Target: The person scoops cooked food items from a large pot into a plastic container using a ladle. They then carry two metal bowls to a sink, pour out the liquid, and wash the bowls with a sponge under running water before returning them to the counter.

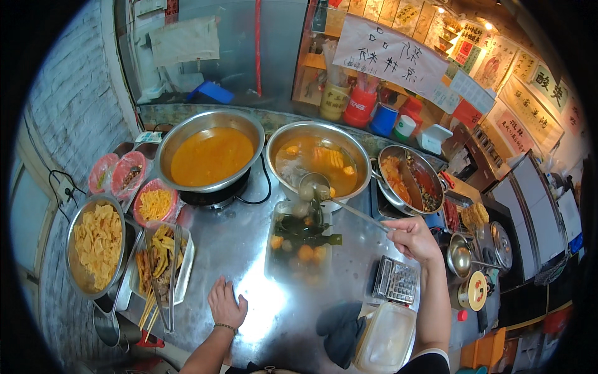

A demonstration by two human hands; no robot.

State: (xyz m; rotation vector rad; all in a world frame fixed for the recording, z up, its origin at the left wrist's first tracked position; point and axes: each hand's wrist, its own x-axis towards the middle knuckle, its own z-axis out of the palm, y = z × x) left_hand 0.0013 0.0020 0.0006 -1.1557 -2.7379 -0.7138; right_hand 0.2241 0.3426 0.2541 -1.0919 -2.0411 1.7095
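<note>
My right hand (410, 239) grips the handle of a metal ladle (314, 184), which holds round balls and dark green kelp-like strips. The ladle is tilted over the near rim of a steel pot of broth (364, 163); some strips hang down into a clear plastic container (299, 266). Inside that container are kelp-like pieces, orange balls and paler balls in liquid. My left hand (227, 301) rests on the steel worktop with its fingers somewhat spread and nothing in it.
A basin of orange broth (210, 156) stands on a burner at the back left. At left are a bowl of yellow pieces (99, 248) and a tray with tongs and skewers (189, 262). A divided pot (411, 180), calculator-like keypad (396, 279) and lidded tub (387, 336) lie to the right.
</note>
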